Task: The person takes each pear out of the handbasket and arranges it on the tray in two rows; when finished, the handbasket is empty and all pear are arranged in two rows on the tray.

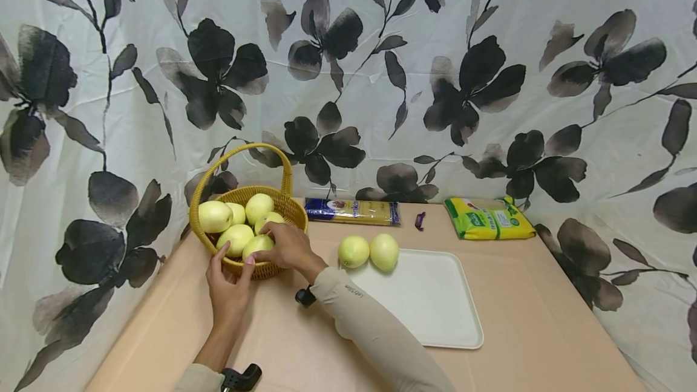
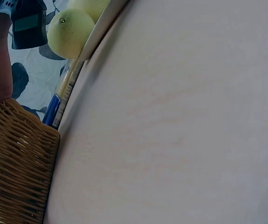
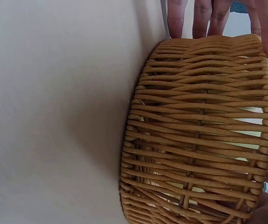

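Wicker under the left fingers: the left hand (image 1: 229,286) rests against the near wall of the basket (image 1: 272,198), fingers straight and pressed to the weave, steadying it.
Right fingers: the right hand (image 1: 288,245) reaches over the near rim, fingers curled round a pale green apple (image 1: 257,245) at the front of the pile; how firm the hold is I cannot tell.
Where the fruit lies: several more apples (image 1: 215,215) fill the basket at the left of the counter (image 1: 523,319); two apples (image 1: 354,251) sit touching each other on the far left corner of the white tray (image 1: 435,313), just right of the basket.
Doing it well: I would judge that the bracing hand should hold the basket down while the fruit comes straight up over the rim, clear of the handle (image 1: 239,153), so that its neighbours do not roll.
Writing on the sleeve: small print on the beige sleeve (image 1: 370,325), too small to read.
Writing further out: a blue and yellow long packet (image 1: 353,211) and a yellow and green bag (image 1: 489,219) lie along the far edge, each with labels I cannot make out; a small dark wrapped sweet (image 1: 420,221) lies between them.
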